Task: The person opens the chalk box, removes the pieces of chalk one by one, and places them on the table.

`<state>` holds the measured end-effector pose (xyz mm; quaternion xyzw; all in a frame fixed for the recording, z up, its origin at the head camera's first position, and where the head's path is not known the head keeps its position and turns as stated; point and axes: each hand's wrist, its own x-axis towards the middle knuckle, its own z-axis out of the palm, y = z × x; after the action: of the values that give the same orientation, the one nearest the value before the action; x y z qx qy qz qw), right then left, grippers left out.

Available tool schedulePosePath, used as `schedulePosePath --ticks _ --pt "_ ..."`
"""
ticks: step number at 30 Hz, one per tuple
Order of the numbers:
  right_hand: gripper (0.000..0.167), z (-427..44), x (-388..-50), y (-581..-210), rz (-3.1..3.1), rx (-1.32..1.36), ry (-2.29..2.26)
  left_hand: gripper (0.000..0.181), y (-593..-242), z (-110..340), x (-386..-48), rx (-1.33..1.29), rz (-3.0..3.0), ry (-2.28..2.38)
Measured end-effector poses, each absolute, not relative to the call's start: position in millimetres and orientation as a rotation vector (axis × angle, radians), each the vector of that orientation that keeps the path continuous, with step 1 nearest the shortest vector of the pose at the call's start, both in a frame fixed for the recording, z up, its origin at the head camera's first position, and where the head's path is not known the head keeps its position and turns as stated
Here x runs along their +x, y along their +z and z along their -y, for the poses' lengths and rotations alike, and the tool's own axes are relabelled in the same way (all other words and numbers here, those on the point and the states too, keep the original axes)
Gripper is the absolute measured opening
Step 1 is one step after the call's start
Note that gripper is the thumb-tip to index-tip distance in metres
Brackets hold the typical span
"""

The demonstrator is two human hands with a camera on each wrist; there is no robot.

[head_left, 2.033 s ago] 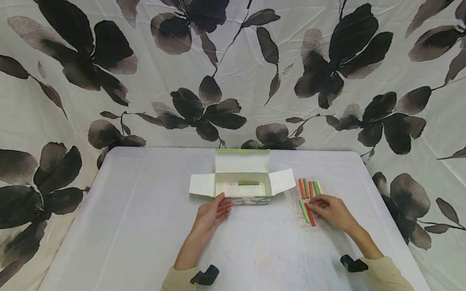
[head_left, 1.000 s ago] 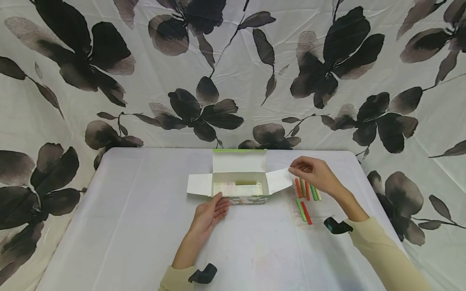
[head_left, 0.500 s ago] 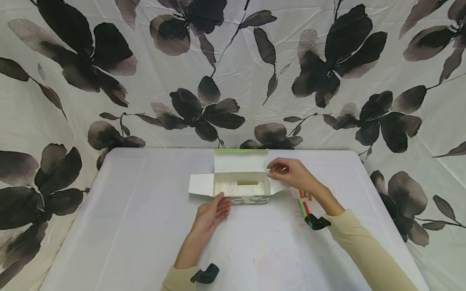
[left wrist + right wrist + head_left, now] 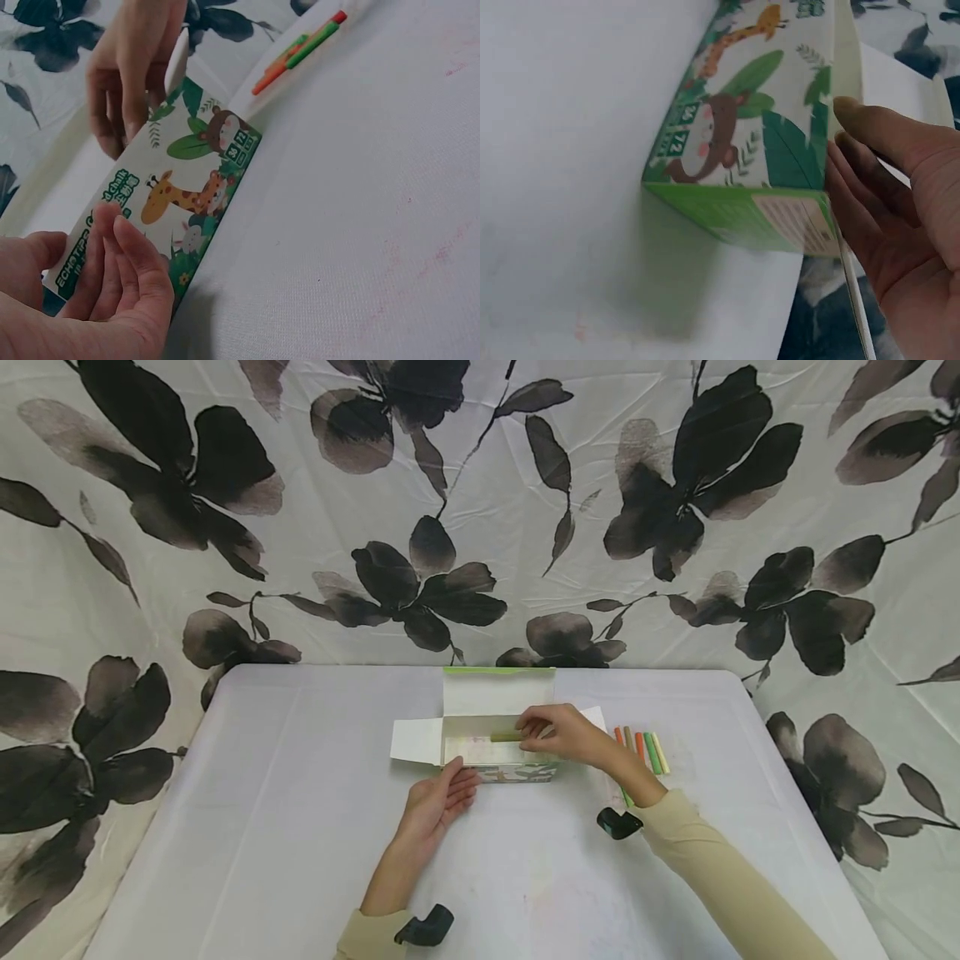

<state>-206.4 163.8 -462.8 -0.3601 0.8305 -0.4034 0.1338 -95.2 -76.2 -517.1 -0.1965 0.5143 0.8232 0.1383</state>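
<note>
An open cardboard chalk box (image 4: 517, 774), printed with cartoon animals, stands at the table's far middle with its flaps spread. My left hand (image 4: 431, 806) holds its near left corner, thumb over the front wall and fingers along the outside; the left wrist view shows this closely. An olive chalk stick (image 4: 504, 737) lies inside the box. My right hand (image 4: 566, 735) reaches over the box's right end, thumb and fingertips at either side of the chalk's right end with a small gap. In the right wrist view the box wall hides the chalk.
Several chalk sticks (image 4: 651, 753), orange, olive, green and yellow, lie in a row right of the box. Below them a green stick (image 4: 626, 797) shows partly behind my right forearm. The white-covered table (image 4: 247, 827) meets a floral cloth backdrop (image 4: 337, 527).
My right hand has moved left from the loose chalk sticks, past the right flap, to the olive chalk in the box. My left hand stays at the box's corner.
</note>
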Motion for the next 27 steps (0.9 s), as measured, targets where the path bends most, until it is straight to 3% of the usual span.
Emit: schedulePosePath --ticks 13,23,27 --pt "0.019 -137.8 -205.6 -473.0 -2.377 -1.174 -0.869 0.048 -515.8 73.8 -94.7 -0.568 -1.478 2.390" --pt "0.009 -122.5 -212.6 -468.5 -2.336 -1.071 -0.579 0.045 -514.5 71.3 -94.9 -0.589 -1.480 2.402" --pt "0.012 -118.8 -215.8 -469.7 -2.323 -1.029 -0.517 0.042 -513.7 70.3 -94.8 -0.621 -1.485 2.406"
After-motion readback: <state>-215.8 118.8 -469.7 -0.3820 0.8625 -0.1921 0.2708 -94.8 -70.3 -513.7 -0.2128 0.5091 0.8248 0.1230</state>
